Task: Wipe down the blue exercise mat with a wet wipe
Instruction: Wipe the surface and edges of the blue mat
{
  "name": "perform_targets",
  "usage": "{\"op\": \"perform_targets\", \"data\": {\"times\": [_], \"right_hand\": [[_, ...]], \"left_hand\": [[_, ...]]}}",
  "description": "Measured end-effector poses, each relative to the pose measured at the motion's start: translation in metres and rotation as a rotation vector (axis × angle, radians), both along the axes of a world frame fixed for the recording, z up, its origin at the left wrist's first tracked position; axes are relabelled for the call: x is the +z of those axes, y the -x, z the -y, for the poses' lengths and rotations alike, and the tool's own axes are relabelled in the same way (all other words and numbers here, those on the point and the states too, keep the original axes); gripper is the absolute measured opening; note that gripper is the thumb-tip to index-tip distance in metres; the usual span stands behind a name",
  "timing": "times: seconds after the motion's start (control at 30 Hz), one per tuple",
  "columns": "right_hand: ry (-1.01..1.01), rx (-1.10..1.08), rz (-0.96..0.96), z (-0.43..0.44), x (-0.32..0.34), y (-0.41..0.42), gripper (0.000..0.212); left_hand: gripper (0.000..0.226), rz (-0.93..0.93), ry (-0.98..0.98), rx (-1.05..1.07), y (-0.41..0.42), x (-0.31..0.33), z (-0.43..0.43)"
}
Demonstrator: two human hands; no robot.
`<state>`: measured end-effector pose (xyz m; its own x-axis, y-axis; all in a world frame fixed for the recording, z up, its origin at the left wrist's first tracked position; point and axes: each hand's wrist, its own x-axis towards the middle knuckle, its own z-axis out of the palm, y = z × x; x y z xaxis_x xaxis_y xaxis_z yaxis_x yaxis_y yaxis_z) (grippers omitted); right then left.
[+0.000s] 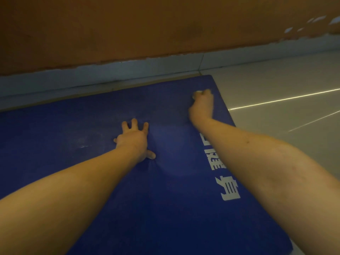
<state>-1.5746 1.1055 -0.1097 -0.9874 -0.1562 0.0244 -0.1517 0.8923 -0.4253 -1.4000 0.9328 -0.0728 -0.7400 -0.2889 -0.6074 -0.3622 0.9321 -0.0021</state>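
Blue mat (55, 126) flat on floor, far edge close along grey baseboard (92, 78), orange-brown wall (128, 24) above that. On mat's left part, faint whitish scuffs (86, 144). Just right of scuffs, near mat's middle: left hand (133, 139), palm down, fingers straight and spread, pressing on mat, holding nothing; mat surface dented and creased around the thumb. Further right, close to mat's far right corner: right hand (202, 105), fingers curled under, gripping a wipe (197, 92) against mat. Only a small pale bit of wipe visible, poking out past the fingertips and touching mat; rest hidden inside the hand. Both forearms (73, 190) bare, reaching in over mat from its near side, well apart. Along mat's right edge, beside and partly under right forearm: white printed characters (228, 188), some covered by the arm. Right of mat: pale glossy floor tiles (276, 85) with thin bright light streaks. Mat's near right corner rounded, just inside bottom of view.
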Motion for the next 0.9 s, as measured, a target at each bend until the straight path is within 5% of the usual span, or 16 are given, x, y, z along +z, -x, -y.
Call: {"op": "perform_targets", "data": {"times": [0.27,0.47,0.63,0.9], "right_hand": [[0.005,0.604,0.018,0.052,-0.007,-0.1,0.034],[-0.04,0.236,-0.02,-0.031,-0.004,-0.025,0.019],[-0.007,-0.034,-0.027,-0.048,-0.006,-0.01,0.029],[0.081,0.454,-0.014,0.036,-0.009,-0.126,0.03]], "left_hand": [[0.127,-0.007,-0.008,0.034,0.001,0.0,-0.001],[0.127,-0.018,-0.021,0.015,-0.002,0.001,-0.001],[0.128,-0.009,-0.026,0.013,0.0,0.002,-0.002],[0.127,-0.002,-0.004,0.04,0.001,-0.002,-0.003]]}}
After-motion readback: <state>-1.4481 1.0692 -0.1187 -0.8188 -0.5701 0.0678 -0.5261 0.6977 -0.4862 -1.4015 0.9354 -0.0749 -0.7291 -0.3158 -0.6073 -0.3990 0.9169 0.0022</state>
